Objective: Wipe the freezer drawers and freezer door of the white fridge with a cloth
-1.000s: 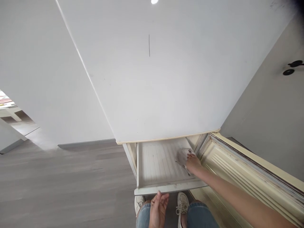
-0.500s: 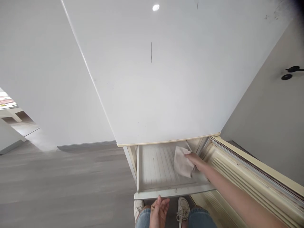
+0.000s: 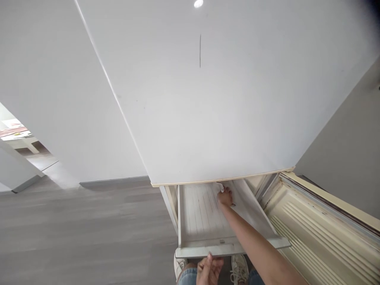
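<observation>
A pulled-out white ribbed drawer (image 3: 202, 221) sits at the bottom of a white refrigerator (image 3: 213, 99). My right hand (image 3: 225, 196) reaches deep into the drawer's back and is closed on a pale cloth (image 3: 220, 187), which mostly hides under the fingers and the fridge edge. My left hand (image 3: 209, 269) is low at the frame's bottom, fingers curled at the drawer's front lip (image 3: 213, 251), holding nothing that I can see.
The open lower fridge door (image 3: 323, 229) with a ribbed cream lining stands to the right. Grey wood-look floor (image 3: 83, 229) spreads left. My white shoes (image 3: 239, 266) and jeans knees are under the drawer. A grey wall is at right.
My right hand has slid with the cloth from the drawer's right side to its back middle. The drawer stands a little further out and the view has shifted right.
</observation>
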### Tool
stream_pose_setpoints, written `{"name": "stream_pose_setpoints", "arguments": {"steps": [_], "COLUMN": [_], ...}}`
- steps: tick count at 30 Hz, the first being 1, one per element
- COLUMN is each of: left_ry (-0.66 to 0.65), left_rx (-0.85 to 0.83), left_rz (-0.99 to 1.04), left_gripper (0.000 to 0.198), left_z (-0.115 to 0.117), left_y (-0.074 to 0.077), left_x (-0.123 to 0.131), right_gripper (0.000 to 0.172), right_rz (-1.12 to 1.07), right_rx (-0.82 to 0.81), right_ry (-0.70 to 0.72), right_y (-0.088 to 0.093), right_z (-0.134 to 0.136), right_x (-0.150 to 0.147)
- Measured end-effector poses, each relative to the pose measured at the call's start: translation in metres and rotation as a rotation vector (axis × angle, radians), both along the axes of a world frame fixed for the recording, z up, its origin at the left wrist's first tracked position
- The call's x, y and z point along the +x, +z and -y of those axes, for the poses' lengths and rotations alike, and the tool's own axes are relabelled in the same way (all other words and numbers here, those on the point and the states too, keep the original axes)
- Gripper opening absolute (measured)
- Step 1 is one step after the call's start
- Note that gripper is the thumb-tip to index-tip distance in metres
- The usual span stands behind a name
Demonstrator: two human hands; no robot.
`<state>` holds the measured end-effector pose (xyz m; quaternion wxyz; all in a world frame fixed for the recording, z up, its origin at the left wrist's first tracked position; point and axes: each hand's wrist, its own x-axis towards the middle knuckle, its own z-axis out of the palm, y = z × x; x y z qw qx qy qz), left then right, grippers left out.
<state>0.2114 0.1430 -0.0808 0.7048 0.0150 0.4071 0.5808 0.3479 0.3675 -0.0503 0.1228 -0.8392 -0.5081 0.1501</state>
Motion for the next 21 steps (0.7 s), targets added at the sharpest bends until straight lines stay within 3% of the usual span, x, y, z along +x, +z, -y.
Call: {"name": "stream_pose_setpoints", "arguments": {"steps": [3, 10, 16, 21], "left_ry": [-0.006, -0.058, -0.041, -0.022], "left_rx": [0.053, 0.138, 0.154, 0.172], "left_rz": [-0.033, -0.007, 0.043, 0.058], "left_gripper": [0.042, 0.041, 0.038, 0.034], "left_z": [-0.001, -0.003, -0.001, -0.001], "left_y": [0.002, -0.002, -0.002, 0.002], "left_x": [0.000, -0.002, -0.001, -0.001], "right_gripper": [0.064, 0.060, 0.065, 0.063], "right_rz": [0.009, -0.017, -0.087, -0.121], "right_rx": [-0.078, -0.144, -0.152, -0.220], "right_ry": [0.003, 0.189, 0.515, 0.724], "right_y": [-0.008, -0.014, -0.016, -0.013], "right_z": [-0.011, -0.025, -0.005, 0.005], "right_x": [-0.014, -0.068, -0.130, -0.133]}}
